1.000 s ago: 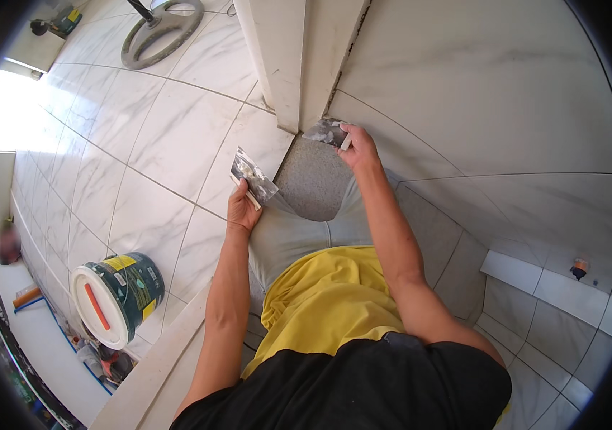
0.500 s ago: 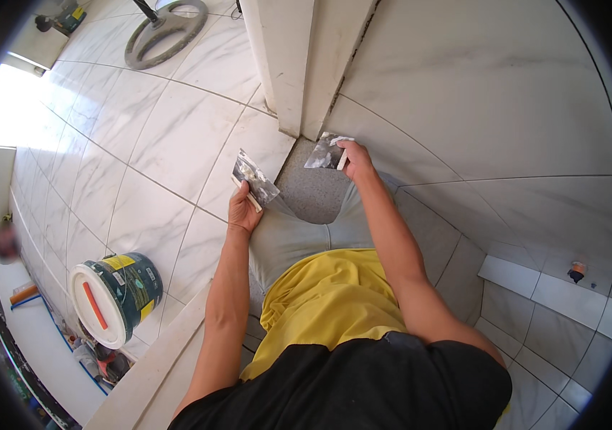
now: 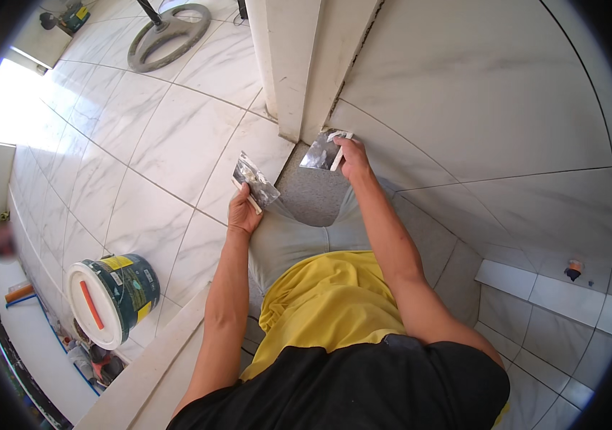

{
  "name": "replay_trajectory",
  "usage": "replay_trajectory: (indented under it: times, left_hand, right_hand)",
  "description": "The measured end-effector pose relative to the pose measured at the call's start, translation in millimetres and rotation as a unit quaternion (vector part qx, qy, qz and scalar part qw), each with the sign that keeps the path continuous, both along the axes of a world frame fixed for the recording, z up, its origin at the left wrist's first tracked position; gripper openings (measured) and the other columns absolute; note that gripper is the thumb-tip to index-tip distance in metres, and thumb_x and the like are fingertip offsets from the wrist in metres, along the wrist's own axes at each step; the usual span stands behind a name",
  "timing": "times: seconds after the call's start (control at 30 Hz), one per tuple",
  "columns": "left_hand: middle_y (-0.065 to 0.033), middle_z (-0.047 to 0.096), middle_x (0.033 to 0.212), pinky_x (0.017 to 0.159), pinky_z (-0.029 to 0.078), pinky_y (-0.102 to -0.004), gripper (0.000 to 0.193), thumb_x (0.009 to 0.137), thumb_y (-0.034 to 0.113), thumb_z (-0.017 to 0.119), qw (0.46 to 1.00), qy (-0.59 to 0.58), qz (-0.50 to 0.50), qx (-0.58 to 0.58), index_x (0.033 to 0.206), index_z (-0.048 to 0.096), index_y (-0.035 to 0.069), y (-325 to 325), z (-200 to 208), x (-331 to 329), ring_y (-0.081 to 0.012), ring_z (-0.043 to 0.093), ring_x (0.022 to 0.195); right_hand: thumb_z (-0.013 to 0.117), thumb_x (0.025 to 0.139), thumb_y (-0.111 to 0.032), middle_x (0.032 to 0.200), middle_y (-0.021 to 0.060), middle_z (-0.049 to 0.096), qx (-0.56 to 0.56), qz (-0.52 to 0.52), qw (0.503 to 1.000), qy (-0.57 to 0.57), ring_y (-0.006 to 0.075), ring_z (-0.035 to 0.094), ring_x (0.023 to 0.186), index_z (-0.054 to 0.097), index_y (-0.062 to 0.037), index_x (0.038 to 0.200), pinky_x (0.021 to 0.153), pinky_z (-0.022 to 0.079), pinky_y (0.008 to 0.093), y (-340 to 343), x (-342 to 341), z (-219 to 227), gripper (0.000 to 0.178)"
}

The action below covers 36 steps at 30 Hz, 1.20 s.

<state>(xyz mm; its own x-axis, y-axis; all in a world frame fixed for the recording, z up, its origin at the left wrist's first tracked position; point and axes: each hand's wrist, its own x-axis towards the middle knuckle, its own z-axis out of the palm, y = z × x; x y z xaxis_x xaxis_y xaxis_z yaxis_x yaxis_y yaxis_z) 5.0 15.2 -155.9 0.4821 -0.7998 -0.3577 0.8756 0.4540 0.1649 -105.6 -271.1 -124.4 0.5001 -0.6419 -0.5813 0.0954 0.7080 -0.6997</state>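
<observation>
2 hands are at work, and each grasps 1 scraper, making 2 scrapers in all. The left hand (image 3: 243, 213) is closed around the pale handle of 1 scraper (image 3: 257, 180), thumb pressed on top; its metal blade slants up beyond the grip, smeared with white paste. The right hand (image 3: 352, 158) grasps the other scraper's pale handle, and that blade (image 3: 318, 152) reaches out leftward from the fingers, with white paste near its far edge.

Between the 2 grips lies 1 grey speckled surface (image 3: 311, 192); the right blade is above it, and whether they touch I cannot tell. Just beyond the right grip stands 1 pale door frame (image 3: 288, 72). Left of the left grip and nearer the body is 1 dark green bucket (image 3: 136, 290) with 1 white lid (image 3: 83, 315), carrying 1 orange-red strip (image 3: 91, 304). Well beyond the left grip is 1 ring-shaped grey base (image 3: 204, 29).
</observation>
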Motion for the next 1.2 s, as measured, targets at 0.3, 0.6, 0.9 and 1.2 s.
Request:
replay_trajectory:
  times: [0.3, 0.6, 0.9, 1.2]
  left_hand:
    - [-0.0083, 0.061, 0.112, 0.097, 0.044, -0.0408, 0.026, 0.094, 0.016, 0.050, 1.000, -0.008, 0.002, 0.011, 0.116, 0.053, 0.004, -2, 4, -2, -0.0228, 0.058, 0.106]
    - [-0.0085, 0.060, 0.113, 0.096, 0.045, -0.0409, 0.028, 0.094, 0.017, 0.049, 0.996, -0.076, -0.016, 0.043, 0.118, 0.051, 0.004, -14, 30, -18, -0.0239, 0.057, 0.107]
    - [-0.0107, 0.063, 0.105, 0.085, 0.053, -0.0350, 0.023, 0.094, 0.018, 0.049, 0.994, -0.001, -0.076, 0.075, 0.111, 0.054, 0.002, -45, 97, -79, -0.0213, 0.063, 0.093]
    - [-0.0098, 0.066, 0.099, 0.080, 0.056, -0.0324, 0.022, 0.095, 0.017, 0.047, 0.999, -0.016, 0.007, 0.031, 0.107, 0.057, 0.002, -39, 139, -50, -0.0198, 0.066, 0.088]
  right_hand:
    - [0.062, 0.076, -0.004, 0.084, 0.0057, 0.060, -0.023, -0.002, 1.000, 0.013, 0.0189, 0.061, 0.075, 0.060, -0.0011, 0.093, 0.064, 0.053, 0.0348, 0, 1, 39, 0.018]
    - [0.062, 0.079, -0.004, 0.090, 0.0090, 0.060, -0.046, 0.015, 0.998, -0.032, 0.0227, 0.061, 0.082, 0.059, 0.0015, 0.097, 0.074, 0.054, 0.0379, -6, -13, 76, 0.019]
    - [0.054, 0.082, -0.002, 0.105, 0.0056, 0.065, -0.548, 0.220, 0.807, -0.011, 0.0198, 0.058, 0.081, 0.062, -0.0033, 0.109, 0.074, 0.047, 0.0342, 55, -90, 142, 0.028]
    - [0.056, 0.073, -0.001, 0.108, 0.0034, 0.064, -0.829, 0.251, 0.491, 0.094, 0.0228, 0.054, 0.087, 0.066, -0.0095, 0.104, 0.076, 0.040, 0.0335, 51, -95, 123, 0.034]
